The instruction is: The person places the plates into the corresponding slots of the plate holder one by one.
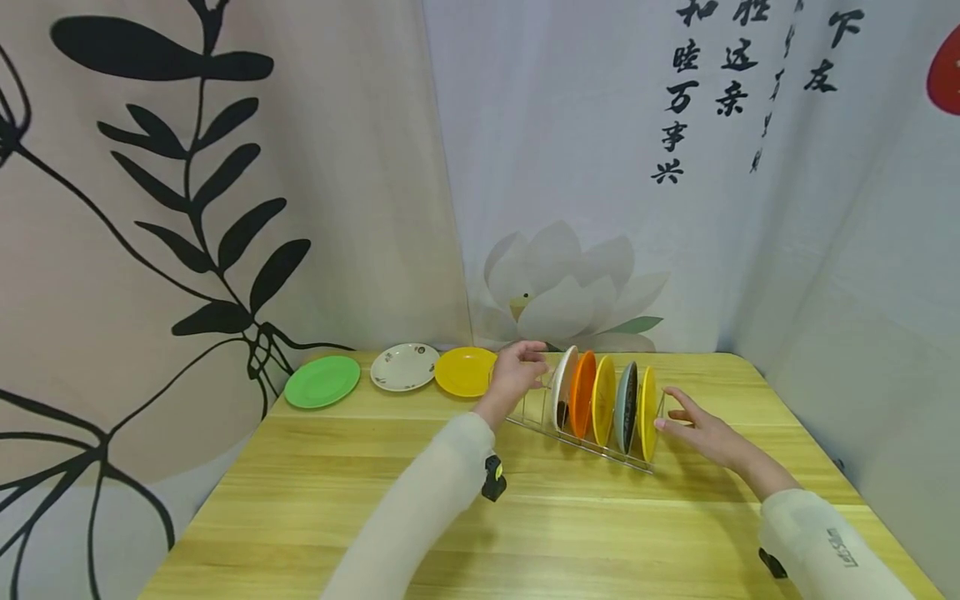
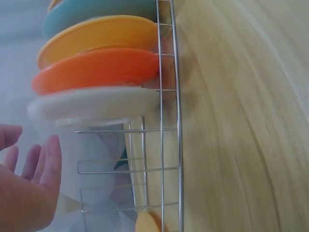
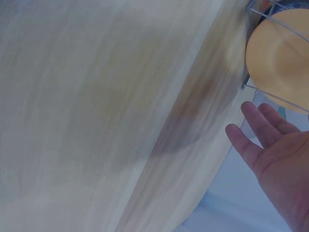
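A wire dish rack [image 1: 600, 450] holds several plates on edge: a white plate [image 1: 564, 388], an orange plate [image 1: 582, 395], a yellow plate [image 1: 603, 402], a blue-grey plate [image 1: 624, 408] and another yellow plate [image 1: 648, 414] at the right end. My left hand [image 1: 516, 377] is held over the rack's left part, fingers loosely bent and nothing in them. In the left wrist view, bare wire slots [image 2: 128, 169] lie beside the white plate, just past the fingertips. My right hand [image 1: 705, 432] holds nothing; its spread fingers [image 3: 251, 150] are by the rack's right end, close to the outer yellow plate.
Along the table's back edge lie a green plate [image 1: 322, 382], a white patterned plate [image 1: 405, 367] and a yellow plate [image 1: 463, 372], all flat. Behind the wooden table [image 1: 360, 483] hangs a printed curtain [image 1: 360, 167]. A pale curtain [image 1: 862, 250] runs along the right side.
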Motion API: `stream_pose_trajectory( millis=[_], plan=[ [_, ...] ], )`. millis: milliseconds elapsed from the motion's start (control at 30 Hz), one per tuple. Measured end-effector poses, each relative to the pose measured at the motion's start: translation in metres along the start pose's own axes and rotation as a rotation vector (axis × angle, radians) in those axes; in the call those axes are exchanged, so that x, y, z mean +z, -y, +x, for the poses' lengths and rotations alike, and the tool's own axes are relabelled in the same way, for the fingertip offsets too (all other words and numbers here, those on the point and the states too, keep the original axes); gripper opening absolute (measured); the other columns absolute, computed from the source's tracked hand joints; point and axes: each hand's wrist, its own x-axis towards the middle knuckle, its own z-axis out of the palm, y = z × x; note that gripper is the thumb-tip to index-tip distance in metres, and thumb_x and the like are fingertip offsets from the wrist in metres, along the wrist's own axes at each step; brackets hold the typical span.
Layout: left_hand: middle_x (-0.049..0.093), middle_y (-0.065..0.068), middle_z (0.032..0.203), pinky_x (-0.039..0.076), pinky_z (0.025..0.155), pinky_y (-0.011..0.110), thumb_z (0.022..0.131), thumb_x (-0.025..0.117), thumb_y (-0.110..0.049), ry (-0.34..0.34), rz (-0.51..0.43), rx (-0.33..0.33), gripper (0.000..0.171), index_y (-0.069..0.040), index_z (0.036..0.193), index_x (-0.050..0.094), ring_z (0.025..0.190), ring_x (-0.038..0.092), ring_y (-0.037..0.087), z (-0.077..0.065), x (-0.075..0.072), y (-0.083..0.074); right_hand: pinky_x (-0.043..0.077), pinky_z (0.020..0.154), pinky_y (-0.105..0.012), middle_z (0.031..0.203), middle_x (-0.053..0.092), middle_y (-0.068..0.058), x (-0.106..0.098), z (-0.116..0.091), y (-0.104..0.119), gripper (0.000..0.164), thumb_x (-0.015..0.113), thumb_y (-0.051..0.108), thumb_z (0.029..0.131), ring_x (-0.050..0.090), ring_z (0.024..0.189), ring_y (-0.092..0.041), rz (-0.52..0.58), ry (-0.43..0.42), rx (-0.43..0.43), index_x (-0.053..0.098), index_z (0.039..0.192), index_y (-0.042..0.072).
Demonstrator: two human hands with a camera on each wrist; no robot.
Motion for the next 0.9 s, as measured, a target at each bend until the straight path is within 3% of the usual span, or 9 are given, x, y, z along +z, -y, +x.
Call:
stream_pose_trajectory(
  millis=[467,600,767,900],
  plan=[
    [0.064,0.015,0.111,0.056,0.087,0.049,0.092,0.063,0.002,-0.063,-0.006,0.001,0.033,-0.004,0.125,0.064,0.094,0.063,0.025,0.005,-0.024,-0.002,0.042,0.094,-0.068,0.147,0.032,-0.040,0.001,-0.001,0.003,0.081,0.050,0.045,0.102,0.039,0.128,-0.059,0.009,0.009,0.001,0.003,0.160,0.013],
    [0.064,0.012,0.110,0.058,0.084,0.042,0.093,0.064,-0.001,-0.089,-0.012,-0.020,0.034,-0.006,0.127,0.063,0.094,0.063,0.025,0.006,-0.036,-0.003,0.041,0.095,-0.069,0.147,0.032,-0.039,0.001,-0.001,0.003,0.081,0.050,0.045,0.102,0.038,0.129,-0.059,0.008,0.011,0.003,0.003,0.160,0.013],
    [0.062,0.017,0.115,0.059,0.078,0.037,0.092,0.064,-0.001,-0.120,-0.060,-0.035,0.037,-0.005,0.128,0.061,0.093,0.063,0.024,0.004,-0.051,-0.008,0.041,0.095,-0.069,0.146,0.034,-0.039,0.000,-0.001,0.004,0.081,0.050,0.046,0.102,0.039,0.128,-0.058,-0.010,0.002,0.005,0.005,0.160,0.013],
    [0.061,0.017,0.114,0.060,0.076,0.037,0.089,0.066,-0.001,-0.176,-0.086,-0.045,0.039,-0.006,0.128,0.063,0.091,0.062,0.022,0.009,-0.065,0.000,0.041,0.096,-0.069,0.146,0.034,-0.040,0.000,-0.002,0.005,0.080,0.051,0.043,0.102,0.039,0.128,-0.058,-0.014,0.004,0.008,0.005,0.160,0.012]
  ],
)
